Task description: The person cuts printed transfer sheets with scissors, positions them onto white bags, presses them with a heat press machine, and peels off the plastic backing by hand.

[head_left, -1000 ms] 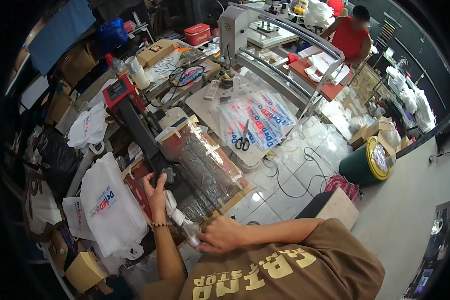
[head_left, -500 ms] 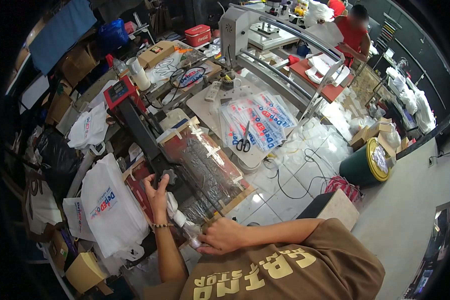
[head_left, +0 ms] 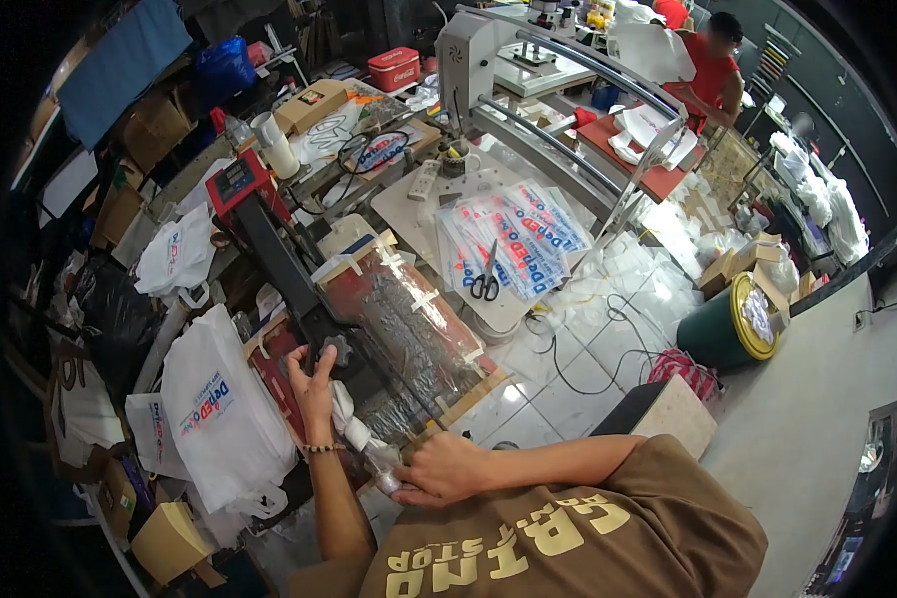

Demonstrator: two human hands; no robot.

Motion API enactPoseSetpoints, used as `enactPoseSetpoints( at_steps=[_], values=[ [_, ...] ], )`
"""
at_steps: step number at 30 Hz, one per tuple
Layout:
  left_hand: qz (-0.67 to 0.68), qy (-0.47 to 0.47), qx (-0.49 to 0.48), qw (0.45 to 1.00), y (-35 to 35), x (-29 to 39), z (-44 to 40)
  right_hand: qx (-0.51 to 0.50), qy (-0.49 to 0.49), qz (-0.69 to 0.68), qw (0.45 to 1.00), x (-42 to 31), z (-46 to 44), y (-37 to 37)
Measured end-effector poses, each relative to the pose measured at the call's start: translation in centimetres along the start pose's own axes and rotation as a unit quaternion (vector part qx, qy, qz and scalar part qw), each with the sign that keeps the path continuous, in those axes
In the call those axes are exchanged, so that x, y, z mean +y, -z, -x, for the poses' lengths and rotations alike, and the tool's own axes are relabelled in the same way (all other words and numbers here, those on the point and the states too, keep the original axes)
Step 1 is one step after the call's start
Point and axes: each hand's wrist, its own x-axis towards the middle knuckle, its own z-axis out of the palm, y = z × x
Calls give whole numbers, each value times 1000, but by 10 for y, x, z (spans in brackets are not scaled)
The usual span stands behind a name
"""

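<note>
A heat press [head_left: 369, 344] with a black arm and a red control box [head_left: 237, 181] stands in front of me, its platen edged with tape. My right hand [head_left: 445, 468] is closed around the end of the press handle [head_left: 361, 435], which is wrapped in white and clear material. My left hand [head_left: 314, 391] rests on the press with thumb and fingers apart, touching or very close to the dark adjusting knob [head_left: 335, 351]. White printed bags [head_left: 224, 404] lie in a pile left of the press.
Scissors [head_left: 486, 274] lie on printed sheets [head_left: 518, 234] on a board behind the press. A metal frame machine [head_left: 568, 110] stands beyond. A green bin [head_left: 718, 324] and loose cables [head_left: 578, 374] are on the tiled floor. A person in red [head_left: 713, 75] works at the back right.
My hands and the press have stayed in place. The person at the back has shifted slightly, and the white sheet by them has moved a little.
</note>
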Motion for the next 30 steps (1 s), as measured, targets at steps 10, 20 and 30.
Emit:
enactPoseSetpoints(
  at_steps=[10, 20, 30],
  values=[
    [47, 17, -14, 999, 2, -10, -4, -6, -18, 15, 1000, -3, 3, 3],
    [-38, 17, 25, 999, 17, -35, -35, -108, -19, 41, 993, -18, -9, 25],
    [115, 193, -50, 973, 52, 180, 16, -19, 141, -44, 989, -85, -49, 224]
  ],
)
